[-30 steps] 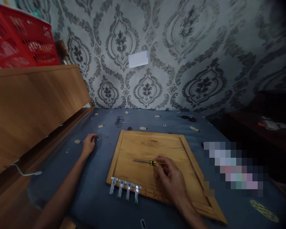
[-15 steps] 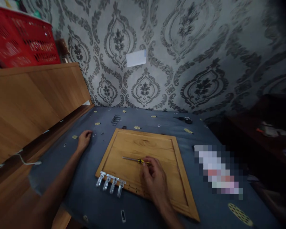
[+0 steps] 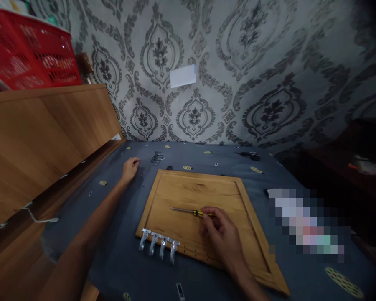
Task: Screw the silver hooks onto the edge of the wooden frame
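Four metal brackets (image 3: 163,246) line the near-left edge of the wooden panel (image 3: 188,192); holes (image 3: 195,251) rightward are bare. Right hand (image 3: 227,234) grips a screwdriver (image 3: 198,213); left hand's (image 3: 130,168) grip is unclear.

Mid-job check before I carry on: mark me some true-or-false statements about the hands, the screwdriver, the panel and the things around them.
1. The right hand grips the screwdriver by its handle. True.
2. The screwdriver's shaft points toward the right of the view. False: the shaft points left, over the panel.
3. Four brackets line part of the panel's near edge. True.
4. The left hand is on the brackets. False: the left hand is over the cloth, beyond the panel's left side and apart from the brackets.
5. The basket is red. True.
6. The basket is at the right of the view. False: the basket is at the upper left.
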Motion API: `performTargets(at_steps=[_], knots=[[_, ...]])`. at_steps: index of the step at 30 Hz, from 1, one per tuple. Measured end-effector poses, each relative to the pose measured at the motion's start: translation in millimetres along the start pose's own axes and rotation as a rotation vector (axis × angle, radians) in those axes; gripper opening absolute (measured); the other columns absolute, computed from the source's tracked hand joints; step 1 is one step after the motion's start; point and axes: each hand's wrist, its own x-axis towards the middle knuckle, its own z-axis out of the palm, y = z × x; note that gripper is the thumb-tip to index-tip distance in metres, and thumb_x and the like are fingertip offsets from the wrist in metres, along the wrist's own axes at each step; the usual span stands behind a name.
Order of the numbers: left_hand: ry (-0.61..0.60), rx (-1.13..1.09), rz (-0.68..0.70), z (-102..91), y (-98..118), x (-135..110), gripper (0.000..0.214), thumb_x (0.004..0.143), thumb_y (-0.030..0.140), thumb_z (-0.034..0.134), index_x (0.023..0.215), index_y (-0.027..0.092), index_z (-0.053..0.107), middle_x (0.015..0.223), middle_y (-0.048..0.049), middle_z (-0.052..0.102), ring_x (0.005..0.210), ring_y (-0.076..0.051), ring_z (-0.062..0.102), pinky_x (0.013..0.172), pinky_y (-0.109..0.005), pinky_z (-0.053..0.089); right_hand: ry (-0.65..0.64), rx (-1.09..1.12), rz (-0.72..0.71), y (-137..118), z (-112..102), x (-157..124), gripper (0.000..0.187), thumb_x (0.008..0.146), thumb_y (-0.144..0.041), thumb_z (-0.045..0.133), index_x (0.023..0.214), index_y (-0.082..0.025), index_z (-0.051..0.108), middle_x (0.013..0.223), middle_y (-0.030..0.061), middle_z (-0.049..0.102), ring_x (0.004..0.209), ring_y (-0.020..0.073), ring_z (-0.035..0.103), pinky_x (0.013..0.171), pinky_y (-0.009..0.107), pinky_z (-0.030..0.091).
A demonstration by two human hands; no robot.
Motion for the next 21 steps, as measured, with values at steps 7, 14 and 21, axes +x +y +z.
performTargets(at_steps=[7,14,21], knots=[[-0.195,-0.006,0.153,33.7,16,45,0.038,0.102,0.039,0.067,0.133,0.018,0.064,0.135,-0.0115,0.066,0.114,-0.026,0.068,0.097,-0.048,0.06,0.002,0.023,0.128,-7,0,0,0.041,0.076,-0.059,0.071,0.086,-0.02,0.068,0.076,0.0055,0.07,0.051,0.0175,0.062,0.046,0.029,0.048],[-0.3,-0.01,0.194,35.3,3,57,0.037,0.102,0.039,0.067,0.133,0.018,0.064,0.134,-0.0112,0.066,0.114,-0.026,0.068,0.096,-0.047,0.061,-0.019,-0.045,0.226,-23,-1,1,0.045,0.072,-0.062,0.071,0.089,-0.02,0.067,0.053,0.0004,0.063,0.048,0.0164,0.056,0.047,0.027,0.043],[-0.33,0.006,0.201,34.9,-3,56,0.038,0.102,0.039,0.068,0.133,0.017,0.064,0.134,-0.0113,0.066,0.114,-0.026,0.068,0.096,-0.048,0.061,-0.001,-0.058,0.262,-27,1,1,0.05,0.067,-0.065,0.074,0.087,-0.02,0.069,0.051,0.0,0.062,0.044,0.0141,0.052,0.043,0.025,0.04]])
